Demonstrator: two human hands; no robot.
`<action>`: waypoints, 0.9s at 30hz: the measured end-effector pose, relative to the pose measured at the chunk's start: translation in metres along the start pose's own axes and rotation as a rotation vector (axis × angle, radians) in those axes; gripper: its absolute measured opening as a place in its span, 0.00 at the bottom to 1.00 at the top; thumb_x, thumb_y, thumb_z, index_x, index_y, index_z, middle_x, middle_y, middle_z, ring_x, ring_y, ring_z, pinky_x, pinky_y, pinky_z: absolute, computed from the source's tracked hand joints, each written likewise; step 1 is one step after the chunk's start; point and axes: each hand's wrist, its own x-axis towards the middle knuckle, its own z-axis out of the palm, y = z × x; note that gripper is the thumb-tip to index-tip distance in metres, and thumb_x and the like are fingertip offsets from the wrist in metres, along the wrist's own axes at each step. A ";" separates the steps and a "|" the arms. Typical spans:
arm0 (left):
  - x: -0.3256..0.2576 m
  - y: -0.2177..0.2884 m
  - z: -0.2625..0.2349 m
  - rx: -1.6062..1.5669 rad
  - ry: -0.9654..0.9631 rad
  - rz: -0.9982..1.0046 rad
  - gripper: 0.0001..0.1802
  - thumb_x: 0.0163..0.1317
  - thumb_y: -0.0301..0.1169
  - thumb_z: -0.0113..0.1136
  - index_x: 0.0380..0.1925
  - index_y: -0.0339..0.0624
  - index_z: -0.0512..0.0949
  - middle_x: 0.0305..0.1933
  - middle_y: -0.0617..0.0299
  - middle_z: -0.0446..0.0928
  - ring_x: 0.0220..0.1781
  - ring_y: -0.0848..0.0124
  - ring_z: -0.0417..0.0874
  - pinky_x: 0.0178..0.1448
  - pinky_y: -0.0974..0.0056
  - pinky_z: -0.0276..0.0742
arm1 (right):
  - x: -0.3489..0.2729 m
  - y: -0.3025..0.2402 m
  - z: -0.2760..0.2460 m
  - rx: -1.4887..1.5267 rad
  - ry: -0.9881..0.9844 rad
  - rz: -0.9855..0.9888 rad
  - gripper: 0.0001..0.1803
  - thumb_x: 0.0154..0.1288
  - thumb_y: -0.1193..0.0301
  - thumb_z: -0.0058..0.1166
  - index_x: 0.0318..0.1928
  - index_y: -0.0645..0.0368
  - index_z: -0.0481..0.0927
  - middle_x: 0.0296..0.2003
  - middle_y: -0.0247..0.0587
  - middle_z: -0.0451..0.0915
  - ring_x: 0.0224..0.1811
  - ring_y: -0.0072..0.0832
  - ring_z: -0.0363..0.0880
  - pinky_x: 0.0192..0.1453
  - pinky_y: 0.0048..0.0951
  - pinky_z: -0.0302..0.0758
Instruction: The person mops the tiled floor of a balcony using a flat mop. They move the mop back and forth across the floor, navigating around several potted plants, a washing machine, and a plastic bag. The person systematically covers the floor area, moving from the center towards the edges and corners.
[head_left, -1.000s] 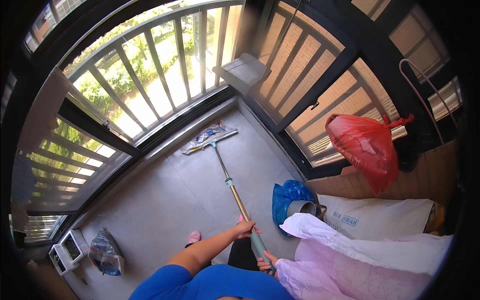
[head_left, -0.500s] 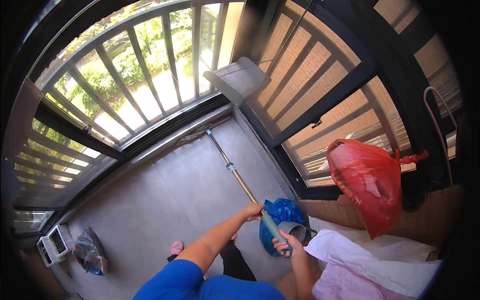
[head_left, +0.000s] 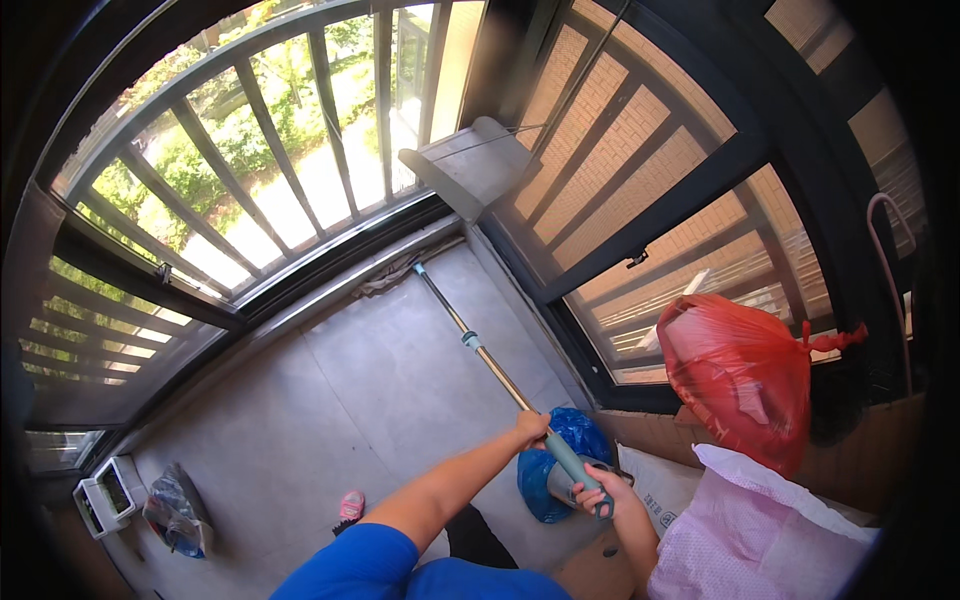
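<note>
Where the head view shows grey floor (head_left: 250, 430): mop (head_left: 500, 373) slanting across it, cloth end (head_left: 385, 278) at the far edge.
Left hand (head_left: 533, 428): fingers wrapped around the mop just beyond its green grip (head_left: 570, 460).
Right hand (head_left: 605, 489): fingers clenched around the green grip near its end.
Blue bag (head_left: 585, 430): on the floor, partly behind the green grip.
</note>
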 end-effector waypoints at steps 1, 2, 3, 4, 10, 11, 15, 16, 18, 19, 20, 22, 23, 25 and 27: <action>-0.005 -0.016 -0.002 0.036 0.043 -0.016 0.16 0.51 0.34 0.46 0.21 0.27 0.70 0.19 0.50 0.73 0.14 0.63 0.76 0.13 0.64 0.73 | 0.003 0.013 -0.014 -0.026 0.040 -0.051 0.20 0.58 0.56 0.42 0.30 0.63 0.61 0.17 0.31 0.60 0.13 0.14 0.56 0.15 0.11 0.57; -0.007 -0.021 -0.002 0.080 0.059 -0.029 0.16 0.51 0.34 0.47 0.21 0.27 0.69 0.19 0.50 0.73 0.14 0.62 0.76 0.13 0.62 0.73 | 0.004 0.015 -0.029 0.062 -0.098 0.060 0.19 0.58 0.56 0.41 0.34 0.62 0.60 0.23 0.34 0.62 0.15 0.14 0.56 0.16 0.12 0.58; -0.017 -0.046 0.005 0.133 0.028 -0.037 0.17 0.51 0.34 0.47 0.19 0.26 0.69 0.18 0.49 0.73 0.14 0.62 0.76 0.13 0.62 0.73 | -0.003 0.036 -0.048 0.018 0.000 -0.048 0.20 0.58 0.56 0.41 0.33 0.63 0.60 0.23 0.35 0.62 0.15 0.14 0.56 0.16 0.12 0.59; -0.042 -0.054 0.013 0.101 0.027 -0.031 0.17 0.51 0.34 0.47 0.17 0.27 0.69 0.17 0.48 0.72 0.15 0.62 0.76 0.14 0.62 0.74 | -0.014 0.058 -0.057 -0.036 0.083 -0.165 0.20 0.58 0.56 0.42 0.33 0.63 0.60 0.24 0.35 0.62 0.15 0.14 0.56 0.17 0.13 0.59; -0.120 -0.099 0.034 0.144 -0.053 -0.183 0.17 0.52 0.33 0.48 0.20 0.23 0.69 0.19 0.47 0.72 0.15 0.62 0.76 0.14 0.61 0.75 | -0.047 0.152 -0.082 0.295 -0.013 0.015 0.21 0.55 0.54 0.45 0.27 0.62 0.61 0.17 0.31 0.59 0.14 0.14 0.55 0.16 0.12 0.57; -0.122 -0.093 0.034 0.145 -0.038 -0.174 0.17 0.52 0.33 0.48 0.20 0.23 0.69 0.19 0.47 0.72 0.15 0.61 0.76 0.14 0.61 0.75 | -0.042 0.145 -0.088 0.256 -0.013 -0.001 0.21 0.56 0.54 0.44 0.27 0.61 0.61 0.16 0.31 0.59 0.14 0.13 0.55 0.16 0.12 0.56; -0.093 -0.061 0.001 0.290 0.027 -0.145 0.18 0.52 0.34 0.47 0.19 0.23 0.69 0.21 0.46 0.72 0.17 0.59 0.77 0.15 0.60 0.76 | 0.000 0.121 -0.066 0.306 -0.199 0.076 0.20 0.56 0.54 0.43 0.27 0.60 0.61 0.14 0.29 0.57 0.12 0.13 0.55 0.15 0.11 0.55; -0.092 -0.057 -0.010 0.292 0.022 -0.126 0.18 0.52 0.34 0.48 0.19 0.23 0.69 0.21 0.46 0.72 0.17 0.58 0.77 0.15 0.60 0.76 | 0.013 0.123 -0.058 0.312 -0.194 0.064 0.20 0.56 0.54 0.44 0.25 0.59 0.61 0.13 0.28 0.56 0.11 0.13 0.53 0.15 0.11 0.55; -0.087 -0.057 -0.038 0.319 0.023 -0.102 0.19 0.52 0.35 0.48 0.19 0.24 0.69 0.21 0.47 0.72 0.17 0.58 0.76 0.15 0.60 0.76 | 0.039 0.134 -0.041 0.319 -0.224 0.049 0.20 0.56 0.54 0.45 0.25 0.59 0.62 0.12 0.27 0.56 0.11 0.13 0.53 0.15 0.10 0.55; -0.083 -0.064 -0.051 0.340 0.029 -0.099 0.19 0.52 0.35 0.48 0.19 0.25 0.69 0.21 0.47 0.72 0.17 0.58 0.76 0.15 0.60 0.76 | 0.049 0.142 -0.036 0.321 -0.256 0.048 0.20 0.56 0.55 0.44 0.26 0.60 0.62 0.13 0.28 0.56 0.12 0.12 0.53 0.15 0.10 0.55; -0.084 -0.071 -0.061 0.365 0.049 -0.114 0.19 0.52 0.35 0.48 0.19 0.25 0.69 0.21 0.48 0.72 0.17 0.58 0.76 0.16 0.60 0.76 | 0.059 0.152 -0.037 0.268 -0.192 -0.023 0.19 0.57 0.56 0.43 0.29 0.60 0.62 0.15 0.31 0.59 0.14 0.14 0.56 0.16 0.11 0.57; -0.085 -0.095 -0.085 0.480 0.053 -0.142 0.19 0.51 0.35 0.50 0.19 0.24 0.70 0.22 0.48 0.72 0.18 0.59 0.77 0.17 0.60 0.76 | 0.081 0.179 -0.039 0.051 0.122 -0.219 0.17 0.60 0.59 0.40 0.43 0.56 0.60 0.22 0.39 0.65 0.18 0.21 0.62 0.20 0.19 0.65; -0.094 -0.113 -0.094 0.477 -0.007 -0.111 0.20 0.50 0.37 0.50 0.19 0.24 0.70 0.22 0.49 0.73 0.20 0.60 0.78 0.18 0.60 0.76 | 0.085 0.193 -0.037 -0.313 0.238 -0.356 0.20 0.60 0.61 0.40 0.51 0.47 0.55 0.25 0.42 0.67 0.20 0.25 0.66 0.23 0.25 0.68; -0.115 -0.148 -0.096 0.526 0.063 -0.093 0.21 0.50 0.39 0.51 0.20 0.24 0.71 0.22 0.48 0.73 0.22 0.61 0.78 0.19 0.61 0.76 | 0.096 0.223 -0.064 -0.364 0.263 -0.342 0.22 0.61 0.62 0.39 0.55 0.46 0.52 0.26 0.41 0.67 0.22 0.26 0.68 0.24 0.25 0.69; -0.130 -0.157 -0.100 0.819 0.068 -0.041 0.23 0.48 0.40 0.52 0.25 0.22 0.71 0.24 0.44 0.73 0.23 0.59 0.78 0.19 0.62 0.75 | 0.100 0.247 -0.076 -0.274 0.196 -0.314 0.16 0.61 0.60 0.37 0.48 0.50 0.57 0.25 0.40 0.66 0.22 0.24 0.65 0.24 0.22 0.67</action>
